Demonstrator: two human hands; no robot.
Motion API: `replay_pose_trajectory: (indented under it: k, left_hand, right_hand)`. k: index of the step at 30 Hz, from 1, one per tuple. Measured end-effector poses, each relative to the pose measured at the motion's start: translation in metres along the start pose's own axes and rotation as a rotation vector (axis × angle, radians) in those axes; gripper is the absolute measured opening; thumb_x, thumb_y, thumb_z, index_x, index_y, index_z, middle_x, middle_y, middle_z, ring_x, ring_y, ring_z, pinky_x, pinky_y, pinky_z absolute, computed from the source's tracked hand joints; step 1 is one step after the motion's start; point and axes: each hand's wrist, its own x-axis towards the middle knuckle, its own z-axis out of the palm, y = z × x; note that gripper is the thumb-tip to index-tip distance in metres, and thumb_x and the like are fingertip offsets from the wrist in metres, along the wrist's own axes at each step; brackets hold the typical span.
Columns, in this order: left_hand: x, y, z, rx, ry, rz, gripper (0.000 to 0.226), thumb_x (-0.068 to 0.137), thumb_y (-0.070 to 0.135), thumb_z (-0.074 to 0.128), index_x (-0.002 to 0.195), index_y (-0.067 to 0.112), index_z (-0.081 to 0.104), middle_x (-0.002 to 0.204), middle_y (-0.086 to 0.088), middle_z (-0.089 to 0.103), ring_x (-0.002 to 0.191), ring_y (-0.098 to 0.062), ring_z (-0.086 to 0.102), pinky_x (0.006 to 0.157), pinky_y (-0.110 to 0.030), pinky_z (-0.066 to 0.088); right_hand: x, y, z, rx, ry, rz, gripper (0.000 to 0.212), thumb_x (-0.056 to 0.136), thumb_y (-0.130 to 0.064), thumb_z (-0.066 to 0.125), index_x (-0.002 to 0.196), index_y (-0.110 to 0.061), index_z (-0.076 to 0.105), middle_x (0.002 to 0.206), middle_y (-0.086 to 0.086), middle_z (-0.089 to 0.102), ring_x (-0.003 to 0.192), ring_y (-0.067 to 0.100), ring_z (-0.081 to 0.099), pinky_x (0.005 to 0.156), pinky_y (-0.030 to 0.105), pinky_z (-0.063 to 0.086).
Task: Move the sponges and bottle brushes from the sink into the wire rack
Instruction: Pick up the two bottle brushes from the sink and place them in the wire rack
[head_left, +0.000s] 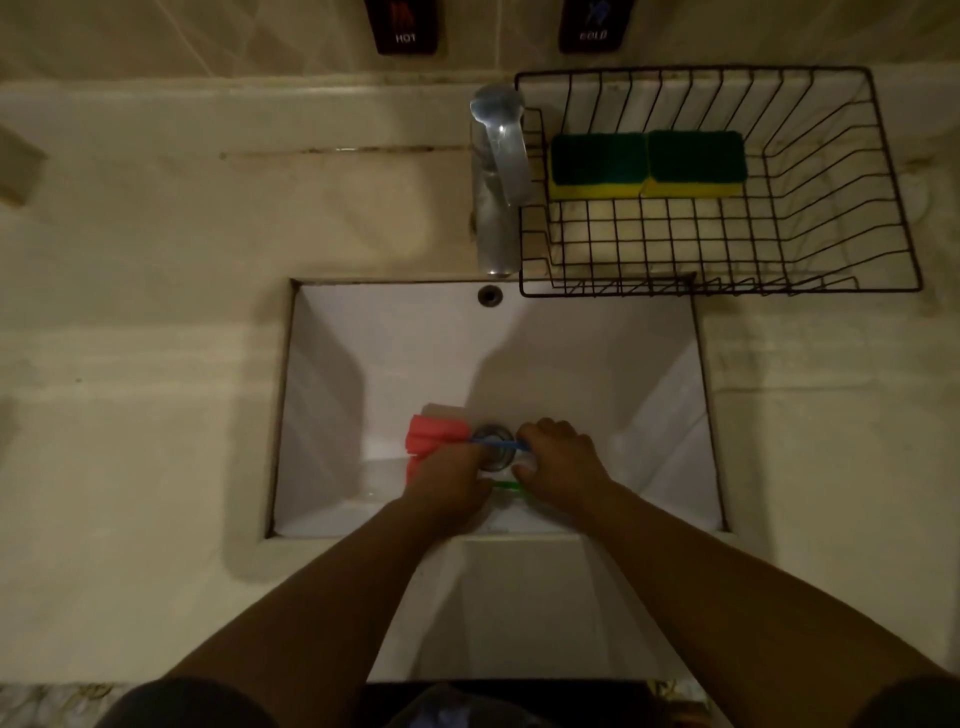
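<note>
Head view, taking the sink (332, 364) as landmark. Near its front wall, at the drain: left hand (449, 480) and right hand (558, 460), fingers curled onto the blue handle (498, 443); green handle (506, 486) between them, pink brush heads (434, 441) just left, probably being gathered together. Beyond its far right corner: wire rack (727, 283) holding two green-and-yellow sponges (647, 163).

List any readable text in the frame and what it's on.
"HOT": on the left dark wall plate, under a reddish symbol.
"COLD": on the right dark wall plate, under a bluish symbol; slightly blurred, but it reads.
Nothing legible on the sponges, wire rack, tap, sink or brushes.
</note>
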Motion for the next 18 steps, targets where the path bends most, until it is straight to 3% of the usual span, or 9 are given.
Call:
replay_pose_trajectory:
  k: [6, 12, 18]
  left_hand:
    - [0.007, -0.007, 0.005, -0.015, -0.005, 0.011, 0.04, 0.084, 0.026, 0.065, 0.123, 0.025, 0.067, 0.117, -0.001, 0.072, 0.103, -0.02, 0.067, 0.097, -0.036, 0.052]
    - [0.014, -0.009, 0.01, 0.209, -0.049, 0.022, 0.022, 0.087, 0.038, 0.065, 0.102, 0.022, 0.07, 0.092, -0.003, 0.071, 0.085, -0.022, 0.066, 0.08, -0.038, 0.056]
    - [0.02, -0.013, 0.012, 0.278, -0.098, 0.037, 0.026, 0.087, 0.045, 0.066, 0.099, 0.023, 0.073, 0.1, -0.003, 0.07, 0.092, -0.022, 0.062, 0.086, -0.037, 0.052]
  right_hand:
    - [0.012, -0.003, 0.002, -0.012, 0.005, 0.067, 0.023, 0.085, -0.033, 0.056, 0.102, -0.019, 0.06, 0.104, 0.008, 0.058, 0.099, 0.031, 0.053, 0.082, 0.04, 0.035]
    - [0.019, -0.002, 0.005, 0.079, -0.056, 0.033, 0.025, 0.089, -0.031, 0.059, 0.107, -0.014, 0.062, 0.106, 0.015, 0.056, 0.098, 0.032, 0.052, 0.08, 0.039, 0.043]
    - [0.022, -0.001, 0.011, 0.074, -0.029, 0.032, 0.026, 0.092, -0.034, 0.057, 0.107, -0.013, 0.063, 0.107, 0.016, 0.054, 0.101, 0.033, 0.05, 0.082, 0.039, 0.041]
